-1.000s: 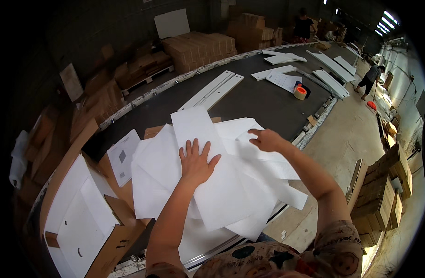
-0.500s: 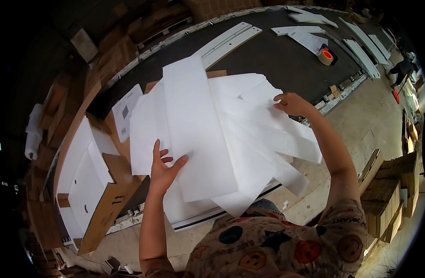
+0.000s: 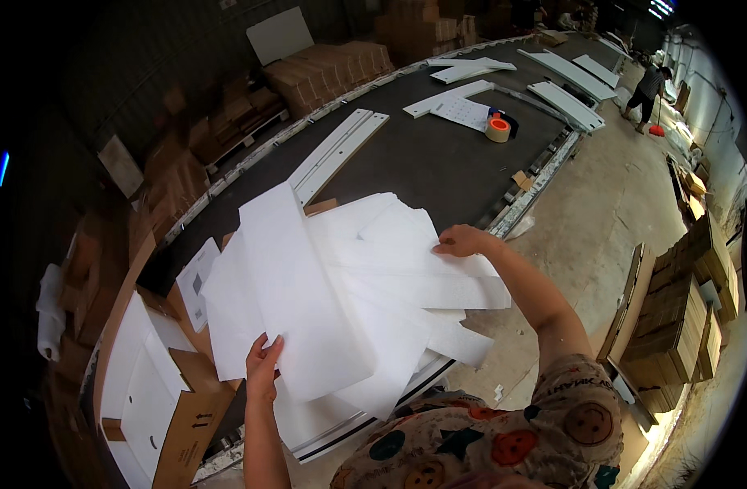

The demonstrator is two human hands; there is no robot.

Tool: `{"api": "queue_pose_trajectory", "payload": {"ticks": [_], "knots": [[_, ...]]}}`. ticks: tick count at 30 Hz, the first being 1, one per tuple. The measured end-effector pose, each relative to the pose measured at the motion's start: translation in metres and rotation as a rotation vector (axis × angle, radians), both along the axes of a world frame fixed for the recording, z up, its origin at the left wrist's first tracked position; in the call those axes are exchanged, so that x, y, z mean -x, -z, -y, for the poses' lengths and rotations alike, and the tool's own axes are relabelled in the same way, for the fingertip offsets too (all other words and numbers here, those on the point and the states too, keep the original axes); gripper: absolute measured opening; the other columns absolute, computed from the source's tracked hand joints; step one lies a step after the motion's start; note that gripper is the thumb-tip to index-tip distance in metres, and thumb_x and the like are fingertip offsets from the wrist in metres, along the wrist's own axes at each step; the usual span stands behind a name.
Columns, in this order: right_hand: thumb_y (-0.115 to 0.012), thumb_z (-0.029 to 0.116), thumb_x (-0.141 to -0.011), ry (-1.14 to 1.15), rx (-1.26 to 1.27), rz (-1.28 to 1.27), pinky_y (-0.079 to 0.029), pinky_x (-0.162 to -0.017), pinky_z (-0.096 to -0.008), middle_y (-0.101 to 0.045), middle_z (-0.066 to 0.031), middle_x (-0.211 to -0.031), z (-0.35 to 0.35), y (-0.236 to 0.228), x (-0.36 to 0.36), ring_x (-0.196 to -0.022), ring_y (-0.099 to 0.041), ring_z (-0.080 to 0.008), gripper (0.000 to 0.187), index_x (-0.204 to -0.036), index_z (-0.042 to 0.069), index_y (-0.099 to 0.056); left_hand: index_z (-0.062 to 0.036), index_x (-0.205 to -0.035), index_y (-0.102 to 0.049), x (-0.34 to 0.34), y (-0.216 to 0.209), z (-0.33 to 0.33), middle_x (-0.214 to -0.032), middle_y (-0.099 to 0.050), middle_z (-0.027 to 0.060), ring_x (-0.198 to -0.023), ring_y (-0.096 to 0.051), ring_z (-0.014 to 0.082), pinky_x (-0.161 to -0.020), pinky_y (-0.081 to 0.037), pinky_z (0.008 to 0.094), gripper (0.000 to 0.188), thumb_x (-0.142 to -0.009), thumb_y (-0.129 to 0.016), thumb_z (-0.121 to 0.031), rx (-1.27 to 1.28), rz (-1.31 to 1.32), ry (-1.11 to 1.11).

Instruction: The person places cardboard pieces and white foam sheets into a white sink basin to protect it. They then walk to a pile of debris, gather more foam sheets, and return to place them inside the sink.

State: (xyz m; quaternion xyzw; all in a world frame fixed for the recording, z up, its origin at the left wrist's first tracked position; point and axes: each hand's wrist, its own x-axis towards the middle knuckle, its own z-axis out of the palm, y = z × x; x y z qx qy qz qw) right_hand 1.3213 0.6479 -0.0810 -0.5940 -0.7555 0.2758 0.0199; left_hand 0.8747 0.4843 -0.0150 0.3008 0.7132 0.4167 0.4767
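Observation:
Several thin white foam sheets [image 3: 398, 277] lie fanned over one another in front of me, with a long wide foam sheet [image 3: 296, 277] on top at the left. At the left edge of that sheet is my left hand [image 3: 263, 371], its thumb and fingers closed about the margin. My right hand [image 3: 465, 241] pinches the right margin of the pile, its fingers bent and partly hidden from view. Under the sheets, a white panel [image 3: 341, 436] with a dark edge strip shows at the near side.
An open cardboard box [image 3: 196, 411] holding white panels [image 3: 149, 379] stands at the left. Farther along the dark worktable lie long white boards [image 3: 341, 151], a printed sheet [image 3: 461, 112] and a tape roll [image 3: 497, 129]. Cartons [image 3: 663, 326] stack at right; a person [image 3: 649, 94] sweeps beyond.
My view has tilted up and shifted, showing more of the far table. The fingers of both hands have drawn closer together at the sheet edges.

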Motion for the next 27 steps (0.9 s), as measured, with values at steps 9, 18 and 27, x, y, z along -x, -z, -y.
{"api": "queue_pose_trajectory", "payload": {"ticks": [9,18,27], "knots": [[-0.059,0.03,-0.083,0.08,-0.466,0.009,-0.046,-0.089,-0.0395,-0.063,-0.0172,-0.107,-0.101,-0.083,0.048,-0.103,-0.057,-0.0341,0.048,-0.124,0.006,-0.052,-0.0006,-0.138,-0.026,-0.006,-0.002,-0.005,-0.105,-0.057,0.0156,-0.088,-0.06,0.0196,-0.07,-0.05,0.0313,0.09,-0.07,-0.078,-0.027,-0.013,-0.116,0.195],[-0.059,0.028,-0.087,-0.414,-0.038,-0.099,-0.049,-0.078,-0.0339,-0.067,-0.0128,-0.093,0.013,-0.091,0.144,-0.087,-0.063,-0.0256,0.036,-0.116,0.007,-0.058,0.0015,-0.136,-0.028,-0.001,-0.006,0.004,-0.106,-0.059,0.0188,-0.09,-0.062,0.025,-0.076,-0.053,0.0341,0.093,-0.062,-0.081,-0.012,-0.078,0.032,0.091],[-0.066,0.024,-0.082,-0.271,-0.327,-0.32,-0.05,-0.073,-0.0361,-0.063,-0.0182,-0.1,0.097,-0.038,0.118,-0.084,-0.061,-0.0285,0.039,-0.112,0.002,-0.058,-0.0002,-0.13,-0.04,0.06,-0.007,0.067,-0.113,-0.056,0.0196,-0.097,-0.06,0.0297,-0.081,-0.053,0.0397,0.069,-0.066,-0.064,0.005,-0.413,0.507,-0.156]]}}
